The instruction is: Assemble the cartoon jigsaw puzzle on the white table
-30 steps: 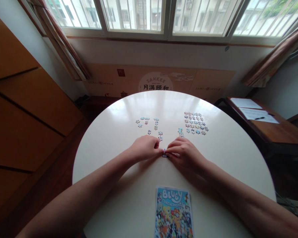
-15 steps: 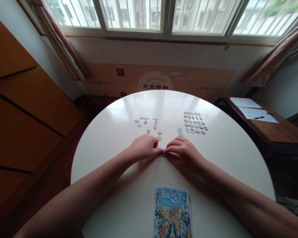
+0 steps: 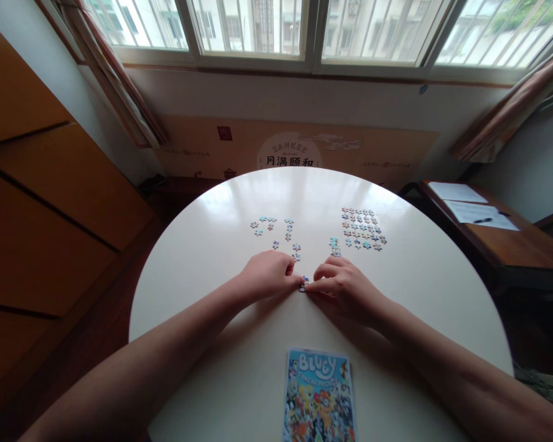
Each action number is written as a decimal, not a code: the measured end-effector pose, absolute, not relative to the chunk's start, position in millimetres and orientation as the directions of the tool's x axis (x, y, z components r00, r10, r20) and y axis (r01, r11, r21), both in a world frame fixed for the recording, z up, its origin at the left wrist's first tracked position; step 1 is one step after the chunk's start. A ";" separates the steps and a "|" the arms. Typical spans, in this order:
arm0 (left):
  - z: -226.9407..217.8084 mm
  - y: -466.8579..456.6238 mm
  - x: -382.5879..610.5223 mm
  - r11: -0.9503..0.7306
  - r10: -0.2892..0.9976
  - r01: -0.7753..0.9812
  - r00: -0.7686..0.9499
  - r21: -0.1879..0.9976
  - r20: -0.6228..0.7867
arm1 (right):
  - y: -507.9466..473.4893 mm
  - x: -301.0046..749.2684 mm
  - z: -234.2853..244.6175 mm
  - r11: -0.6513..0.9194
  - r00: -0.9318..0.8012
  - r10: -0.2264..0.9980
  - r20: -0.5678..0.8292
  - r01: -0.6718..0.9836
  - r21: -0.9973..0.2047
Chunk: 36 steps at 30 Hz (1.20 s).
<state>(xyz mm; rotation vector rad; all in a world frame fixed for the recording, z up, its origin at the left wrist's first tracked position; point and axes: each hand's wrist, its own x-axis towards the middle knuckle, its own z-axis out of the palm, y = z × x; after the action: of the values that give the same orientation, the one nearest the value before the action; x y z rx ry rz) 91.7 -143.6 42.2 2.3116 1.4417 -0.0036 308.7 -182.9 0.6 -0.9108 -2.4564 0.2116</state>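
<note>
A small joined bit of jigsaw puzzle (image 3: 303, 285) lies on the white round table between my hands. My left hand (image 3: 270, 272) is closed, its fingers curled under and its thumb tip pressed on the puzzle bit's left side. From the right, my right hand (image 3: 345, 281) reaches its index finger to the bit's right edge, with the other fingers bent; its thumb is mostly hidden. Just beyond my left hand lie a few loose jigsaw pieces (image 3: 297, 252). Past my right fingers sits a short joined strip of pieces (image 3: 335, 247).
Loose pieces in rows (image 3: 362, 228) lie at the back right of the table (image 3: 203, 368), and scattered pieces (image 3: 270, 226) at the back left. A Bluey picture sheet (image 3: 320, 396) lies near me. Papers and pens are on a brown side table (image 3: 529, 239).
My right fingers have shifted slightly down and opened away from the top of the puzzle bit, so more of it shows. My left hand stays in place.
</note>
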 end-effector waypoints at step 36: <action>39.6 -143.1 100.5 -0.368 0.875 0.894 0.426 0.256 -0.231 | -172.3 360.0 29.0 0.468 -0.416 0.884 0.215 0.778 -0.420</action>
<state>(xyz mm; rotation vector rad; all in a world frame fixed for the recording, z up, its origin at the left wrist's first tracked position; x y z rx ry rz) 100.5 -143.1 39.6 2.3448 1.5184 -0.0786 360.0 -172.3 29.0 -1.3916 -2.3162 0.3575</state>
